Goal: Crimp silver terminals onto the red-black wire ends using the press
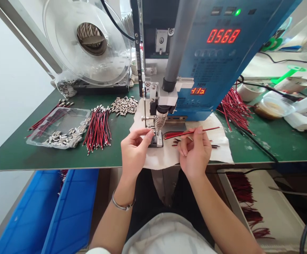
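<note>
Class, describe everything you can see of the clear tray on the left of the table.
The tray is shallow, see-through and apparently plastic, with rounded corners and a thin rim. It rests right way up, open-topped and set askew, on the green tabletop. Loose silvery pieces lie in it, mostly toward its near and right sides. A red-and-black wire bundle lies just right of it, with more wires behind its left side; whether these touch it is unclear. Nobody is touching it.

On the table (71, 159), left of the machine (208, 74), lie a metal-parts heap (124, 106), a wire bundle (97, 127), then a box (60, 116) holding more metal parts (60, 139); a drum (65, 46) stands behind them. Before the machine, loose wires (215, 146) lie on a sheet (164, 159). Right of it is a wire pile (234, 106).
</note>
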Motion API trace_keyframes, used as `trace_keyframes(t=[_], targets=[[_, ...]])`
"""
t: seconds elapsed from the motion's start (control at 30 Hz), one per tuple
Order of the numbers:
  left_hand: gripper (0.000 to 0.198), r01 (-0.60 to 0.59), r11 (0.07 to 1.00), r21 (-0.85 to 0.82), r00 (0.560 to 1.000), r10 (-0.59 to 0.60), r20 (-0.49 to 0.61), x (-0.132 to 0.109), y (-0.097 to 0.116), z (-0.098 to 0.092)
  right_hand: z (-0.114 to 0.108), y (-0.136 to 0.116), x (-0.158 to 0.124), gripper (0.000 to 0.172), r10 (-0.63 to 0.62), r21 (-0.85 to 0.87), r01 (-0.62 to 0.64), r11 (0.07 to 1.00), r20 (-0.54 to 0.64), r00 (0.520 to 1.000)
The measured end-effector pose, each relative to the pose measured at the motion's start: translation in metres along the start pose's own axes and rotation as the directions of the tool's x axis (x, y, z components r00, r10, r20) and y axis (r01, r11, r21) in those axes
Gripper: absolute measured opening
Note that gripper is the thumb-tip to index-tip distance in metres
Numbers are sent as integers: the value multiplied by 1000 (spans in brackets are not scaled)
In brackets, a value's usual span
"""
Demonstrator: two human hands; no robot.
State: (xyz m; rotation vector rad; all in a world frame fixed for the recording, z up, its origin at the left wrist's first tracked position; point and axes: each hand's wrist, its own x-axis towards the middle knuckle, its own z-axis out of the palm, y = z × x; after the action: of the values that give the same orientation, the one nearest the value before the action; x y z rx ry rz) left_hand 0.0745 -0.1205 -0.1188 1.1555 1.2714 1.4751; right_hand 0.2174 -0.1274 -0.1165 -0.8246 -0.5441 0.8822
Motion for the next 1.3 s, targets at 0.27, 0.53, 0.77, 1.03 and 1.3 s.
trace_keyframes(t=[0.27,0.53,0.77,1.03,1.3], targets=[[20,9,1000,3,1000,-9,3,0,-1,0,0,2,1,46,32,-12,-32,999,25,999],[23,10,1000,4,1000,-10,-1,0,1,0,0,5,4,49,46,-45,-44,998,44,998],[22,0,1000,23,1000,0,-13,1,0,0,-2,8,5,37,80,-94,-73,993,76,994],[20,5,999,43,1000,-4,-29,1,2,0,-5,8,6,32,136,-163,-110,980,159,978],[20,6,1000,24,999,-5,-38,1,2,1,-4,5,4,39,125,-128,-104,986,174,977]])
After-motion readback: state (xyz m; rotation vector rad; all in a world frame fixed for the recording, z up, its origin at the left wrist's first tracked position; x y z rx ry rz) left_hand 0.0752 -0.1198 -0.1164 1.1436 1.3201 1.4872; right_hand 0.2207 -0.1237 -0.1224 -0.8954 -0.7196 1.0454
